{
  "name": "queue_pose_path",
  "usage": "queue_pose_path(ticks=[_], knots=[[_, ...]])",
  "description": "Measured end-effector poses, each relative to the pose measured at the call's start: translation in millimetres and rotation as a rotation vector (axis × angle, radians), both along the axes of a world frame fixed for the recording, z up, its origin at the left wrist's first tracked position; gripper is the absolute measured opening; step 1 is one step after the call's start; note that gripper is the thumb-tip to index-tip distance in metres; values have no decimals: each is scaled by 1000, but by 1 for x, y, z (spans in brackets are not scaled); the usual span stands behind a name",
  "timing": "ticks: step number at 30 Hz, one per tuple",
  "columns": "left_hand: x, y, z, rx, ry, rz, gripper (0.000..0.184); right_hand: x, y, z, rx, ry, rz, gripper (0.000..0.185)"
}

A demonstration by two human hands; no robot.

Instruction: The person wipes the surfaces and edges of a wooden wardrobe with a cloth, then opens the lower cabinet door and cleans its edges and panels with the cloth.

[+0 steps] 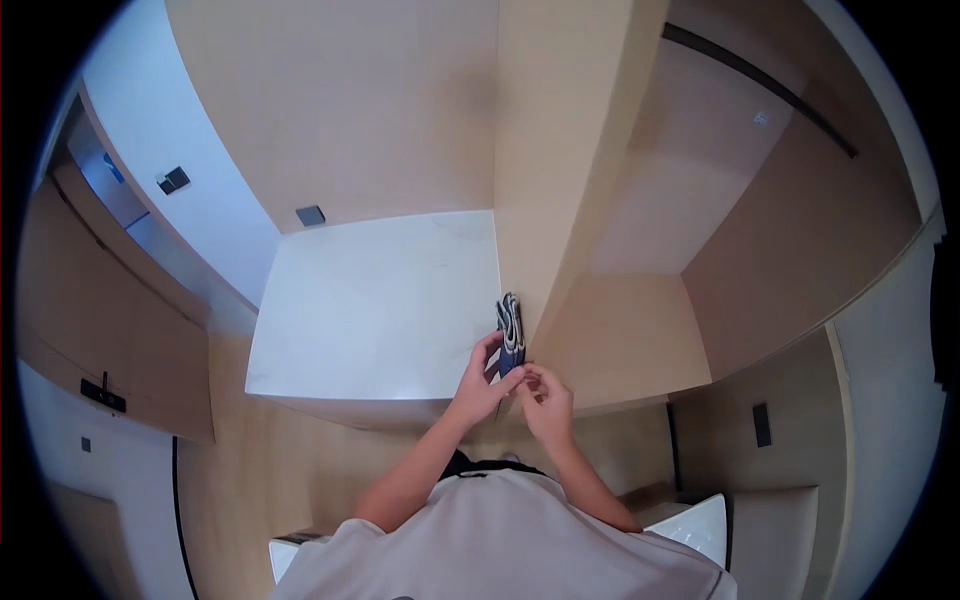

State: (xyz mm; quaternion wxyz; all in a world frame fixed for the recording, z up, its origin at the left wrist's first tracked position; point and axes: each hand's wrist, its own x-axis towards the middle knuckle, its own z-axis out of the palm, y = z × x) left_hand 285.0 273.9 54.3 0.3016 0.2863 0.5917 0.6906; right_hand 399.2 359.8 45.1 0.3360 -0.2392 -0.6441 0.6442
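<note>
A folded dark blue cloth (pixel 511 338) with pale edges is held upright in front of me, its layers showing at the top. My left hand (pixel 482 385) grips its lower part from the left, thumb across the near side. At the bottom right corner of the cloth, the fingers of my right hand (pixel 547 397) are bent into a pinch. The bit between those right fingertips is too small to see clearly. Both hands are close together, near the front edge of the wooden divider panel (pixel 560 170).
A white marble-look countertop (pixel 375 310) lies left of the divider. On the right is an open wardrobe bay with a wooden base (pixel 620 340) and a dark hanging rail (pixel 760 85). A door with a dark handle (pixel 103 393) stands at far left.
</note>
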Motion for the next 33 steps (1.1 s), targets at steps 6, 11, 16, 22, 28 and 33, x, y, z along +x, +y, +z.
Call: queue_pose_path(ticks=[6,11,16,22,28,33], knots=[[-6,-19,-17,-27,-23,3,24,9,-2,17,169,-220,57,22],[3,-50,-12,-28,-39,-55,22,14,-14,25,202,-268,72,33],[4,-70,15,-1,-150,53,25,41,-33,7,-216,14,0,30],[-43,-8,122,316,92,68,28,32,-5,133,-85,401,-330,27],[-53,49,273,574,85,11,43,-5,50,278,161,748,-171,24],[-44,58,341,699,194,-80,48,-37,75,352,85,869,-52,20]])
